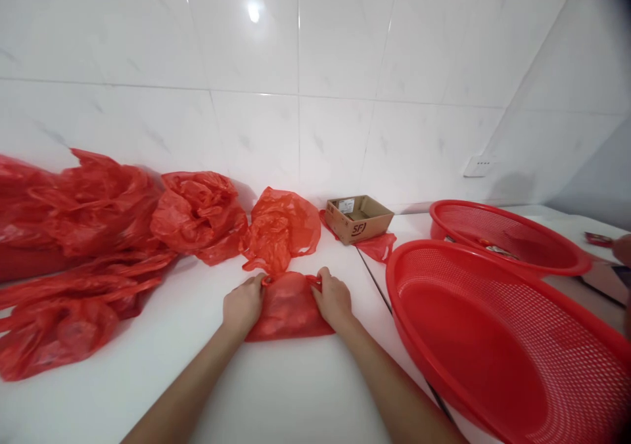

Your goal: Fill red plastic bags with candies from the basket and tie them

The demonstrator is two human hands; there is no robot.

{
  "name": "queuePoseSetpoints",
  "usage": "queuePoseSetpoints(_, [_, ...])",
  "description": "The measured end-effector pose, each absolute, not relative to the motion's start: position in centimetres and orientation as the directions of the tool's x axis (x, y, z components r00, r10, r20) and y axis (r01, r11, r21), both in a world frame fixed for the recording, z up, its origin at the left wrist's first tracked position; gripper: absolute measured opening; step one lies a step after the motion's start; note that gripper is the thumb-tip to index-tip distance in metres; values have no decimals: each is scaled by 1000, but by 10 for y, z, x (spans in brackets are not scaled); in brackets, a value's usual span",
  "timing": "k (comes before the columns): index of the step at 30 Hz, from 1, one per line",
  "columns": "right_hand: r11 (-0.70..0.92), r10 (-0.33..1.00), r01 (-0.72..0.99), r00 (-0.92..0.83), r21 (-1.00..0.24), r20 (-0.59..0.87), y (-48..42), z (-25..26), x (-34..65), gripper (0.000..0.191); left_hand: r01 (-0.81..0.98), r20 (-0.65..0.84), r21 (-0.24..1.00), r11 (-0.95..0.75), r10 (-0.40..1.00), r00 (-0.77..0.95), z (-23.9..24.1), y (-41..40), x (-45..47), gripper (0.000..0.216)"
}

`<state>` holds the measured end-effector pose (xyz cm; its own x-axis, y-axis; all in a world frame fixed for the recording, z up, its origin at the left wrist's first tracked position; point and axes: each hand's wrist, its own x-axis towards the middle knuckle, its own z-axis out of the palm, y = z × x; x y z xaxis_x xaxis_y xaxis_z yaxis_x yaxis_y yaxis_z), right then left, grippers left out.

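Note:
A red plastic bag (294, 309) lies on the white table in front of me, with something inside that I cannot make out through the film. At its upper left corner my left hand (244, 306) pinches the bag's edge, fingers closed. My right hand (334, 299) grips the upper right corner the same way. Just behind the held bag, another crumpled red plastic bag (283, 224) rests close to its top edge.
Several red bags (98, 207) are heaped along the left. A cardboard box (359, 219) stands near the tiled wall. Two red baskets, a near one (473, 345) and a far one (507, 234) with small items inside, occupy the right. Part of another person's hand (624, 250) shows at the right edge.

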<state>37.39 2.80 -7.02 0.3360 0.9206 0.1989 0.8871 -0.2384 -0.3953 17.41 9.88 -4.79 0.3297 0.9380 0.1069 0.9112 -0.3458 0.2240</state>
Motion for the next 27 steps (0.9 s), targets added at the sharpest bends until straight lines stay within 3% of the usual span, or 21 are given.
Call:
queuePoseSetpoints(7, [-216, 926, 902, 310, -375, 213, 24, -69, 379, 17, 878, 132, 344, -334, 943, 307, -52, 95, 162, 35])
queuePoseSetpoints(11, [-117, 936, 854, 265, -507, 230, 19, -69, 387, 37, 797, 115, 537, -277, 960, 256, -48, 90, 142, 35])
queuePoseSetpoints(14, [-79, 924, 766, 296, -639, 241, 20, -70, 390, 43, 654, 69, 729, -203, 972, 225, -41, 81, 126, 52])
queuePoseSetpoints(18, [-126, 891, 718, 386, -684, 241, 28, -74, 393, 33, 281, -116, 957, 68, 981, 156, -38, 61, 105, 53])
queuePoseSetpoints(22, [-152, 867, 690, 437, -708, 239, 34, -79, 394, 25, 47, -264, 965, 259, 951, 163, -44, 44, 90, 42])
queuePoseSetpoints(27, [-102, 858, 647, 442, -755, 263, 30, -82, 394, 27, 23, -340, 939, 343, 917, 208, -39, 46, 77, 31])
